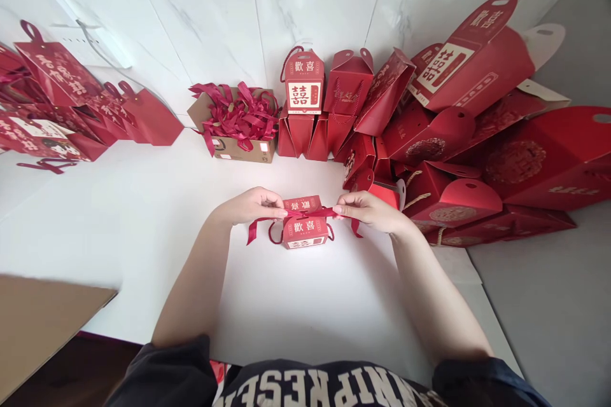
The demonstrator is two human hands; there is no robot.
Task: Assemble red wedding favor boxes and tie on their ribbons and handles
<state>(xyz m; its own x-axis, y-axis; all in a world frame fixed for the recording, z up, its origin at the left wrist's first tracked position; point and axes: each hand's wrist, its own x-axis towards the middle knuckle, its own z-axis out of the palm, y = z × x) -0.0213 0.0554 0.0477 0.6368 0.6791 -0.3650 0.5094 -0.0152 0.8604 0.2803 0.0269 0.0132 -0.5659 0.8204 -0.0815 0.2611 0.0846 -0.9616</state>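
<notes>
A small red gift box point(306, 227) with gold lettering stands on the white table in front of me, a dark red cord handle at each side. Across its top runs a dark red ribbon point(315, 212), crossed or knotted near the middle. My left hand point(260, 205) pinches the ribbon at the box's left edge, and a loose tail hangs down below the fingers. On the other side my right hand point(360, 208) pinches the ribbon just past the box's right edge, its tail dangling too. Between the hands the ribbon looks taut.
Behind the box, a cardboard box point(248, 151) overflows with red ribbons. Finished-looking red gift boxes point(304, 86) stand beside it. Larger red boxes point(449, 140) pile up at the right, and red bags point(62, 95) at the left. A cardboard flap point(48, 318) juts in at lower left.
</notes>
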